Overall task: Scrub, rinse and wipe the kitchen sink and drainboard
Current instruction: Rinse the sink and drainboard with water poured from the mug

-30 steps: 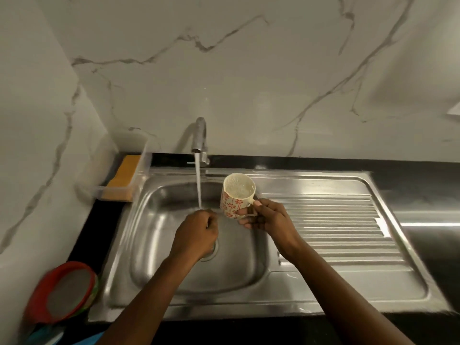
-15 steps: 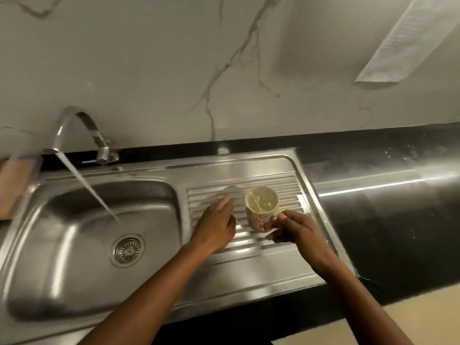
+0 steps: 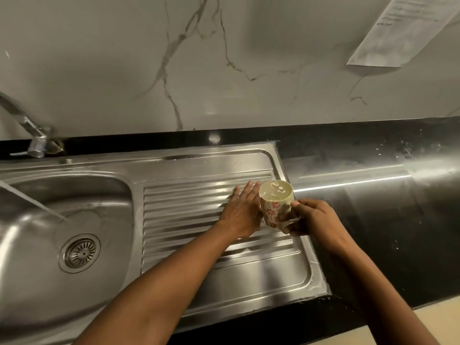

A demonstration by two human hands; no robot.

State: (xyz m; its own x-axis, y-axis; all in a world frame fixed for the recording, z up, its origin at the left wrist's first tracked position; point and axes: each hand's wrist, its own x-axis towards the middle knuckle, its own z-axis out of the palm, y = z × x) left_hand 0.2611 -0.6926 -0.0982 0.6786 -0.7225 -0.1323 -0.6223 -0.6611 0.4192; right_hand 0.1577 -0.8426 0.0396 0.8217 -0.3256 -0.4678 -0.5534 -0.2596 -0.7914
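Noted: right grip (image 3: 313, 217) clamped on brimful mug (image 3: 273, 202); left grip (image 3: 242, 212) flat, fingers straight, on drainboard (image 3: 189, 200). Risk: a tilt floods the counter (image 3: 373, 220).

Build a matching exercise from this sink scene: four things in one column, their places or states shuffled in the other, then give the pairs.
1 mug
2 left hand
3 tap
4 paper

a on the wall
b running
c full
d fingers straight, on the drainboard

Pairs: 1-c, 2-d, 3-b, 4-a
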